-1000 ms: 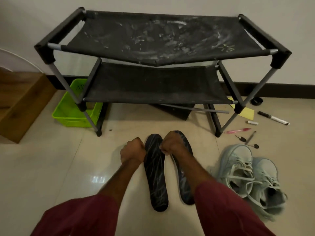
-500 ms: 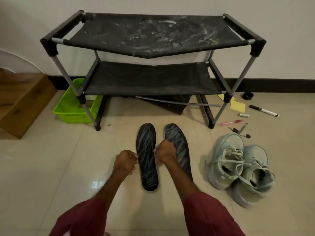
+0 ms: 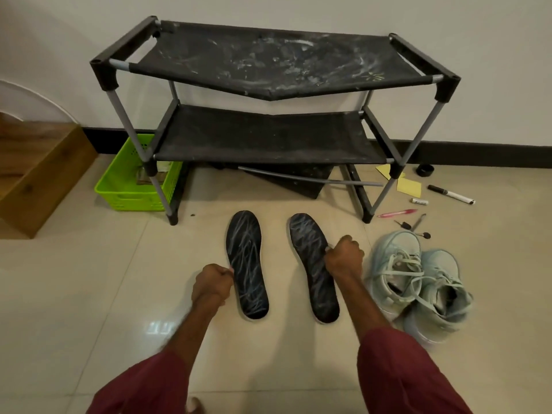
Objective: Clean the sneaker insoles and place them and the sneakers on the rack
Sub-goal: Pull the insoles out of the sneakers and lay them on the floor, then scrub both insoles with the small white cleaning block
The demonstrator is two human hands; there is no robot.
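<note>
1. The left hand [image 3: 212, 282] is curled into a fist at the left edge of the left insole [image 3: 246, 264], fingertips touching or pinching its rim; whether it truly grips cannot be told.
2. The right hand [image 3: 343, 258] is likewise clenched, set on the right edge of the right insole [image 3: 313, 265] around its middle, apparently nipping the rim.
3. Both insoles lie flat on the tiled floor [image 3: 74, 279], a little apart, toes pointing far toward the rack [image 3: 268, 85]. Pale scribble-like streaks cover their dark faces, so the cleaning looks unfinished.
4. Just right of the right hand sit the two pale sneakers [image 3: 418, 282], touching each other, laces loose.
5. The rack stands far of the insoles, both of its fabric shelves holding nothing; the top one is smeared with whitish marks.
6. Risks, as judgement: a thin edge pinch may let a flexible insole flop or slip; a cleaned insole laid on the dusty top shelf could pick up dirt again; the loose laces could snag the right hand. No cloth or brush is visible.
</note>
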